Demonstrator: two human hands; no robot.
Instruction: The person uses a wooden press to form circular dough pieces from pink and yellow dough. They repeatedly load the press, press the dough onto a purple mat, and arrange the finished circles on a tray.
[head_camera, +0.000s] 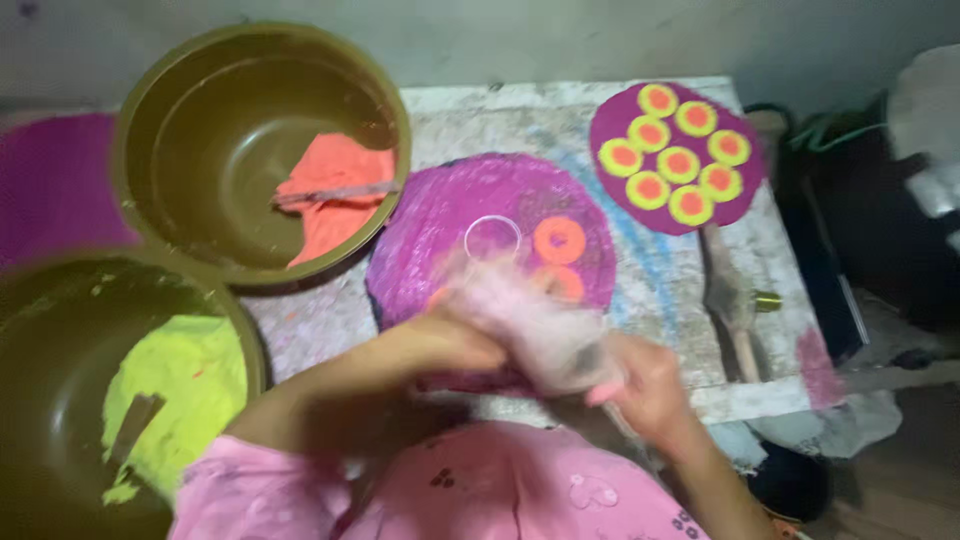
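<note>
1. Where the two hands meet over the near edge of the purple disc (470, 215), a pale, motion-blurred piece (525, 325) lies between them; what it is cannot be told.
2. The left hand (450, 340) reaches in from a pink sleeve and touches the blurred piece; its fingers are hidden by the smear, so their state cannot be told.
3. The right hand (650, 385) is curled, fingers bent against the same blurred piece, though a firm grasp cannot be confirmed.
4. On the purple disc sit an orange ring (559, 240), a second orange ring (566, 283) partly hidden just below it, and a clear round ring (492, 237) beside the first.
5. A smaller purple disc (610, 185) at the far right of the table (520, 115) carries yellow circles with orange centres, packed close together.
6. A brush (735, 300) lies below that disc.
7. The far bowl (180, 90) holds orange dough (335, 215) with a flat stick across it; the near bowl (40, 330) holds lime-green dough (190, 385).
</note>
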